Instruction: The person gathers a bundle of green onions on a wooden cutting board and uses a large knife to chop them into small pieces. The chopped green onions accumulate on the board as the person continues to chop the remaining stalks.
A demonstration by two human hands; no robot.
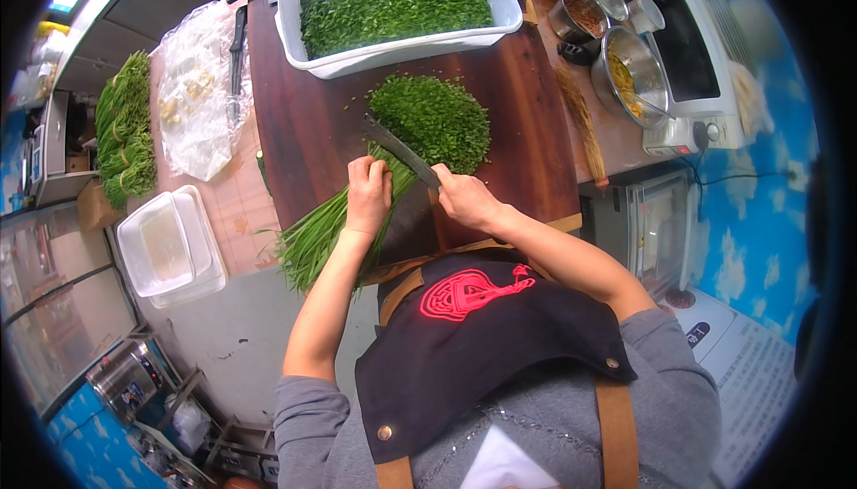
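Note:
My left hand (369, 194) presses down on a bunch of long green chives (321, 238), whose loose ends fan out over the near left edge of the board. In my right hand (467, 196) is the handle end of a dark kitchen knife (402, 150). Its blade lies across the cut end of the bunch, just beyond my left fingers. A heap of finely chopped chives (435, 121) sits on the dark wooden cutting board (308, 134) right behind the blade. At the board's far side stands a white plastic tub (395, 59) filled with more chopped greens.
Bundled greens (124, 131), a plastic bag (201, 87), a second knife (237, 54) and stacked white trays (171, 241) lie to the left. On the right are metal bowls (626, 81), a straw whisk brush (581, 127) and a microwave oven (693, 54).

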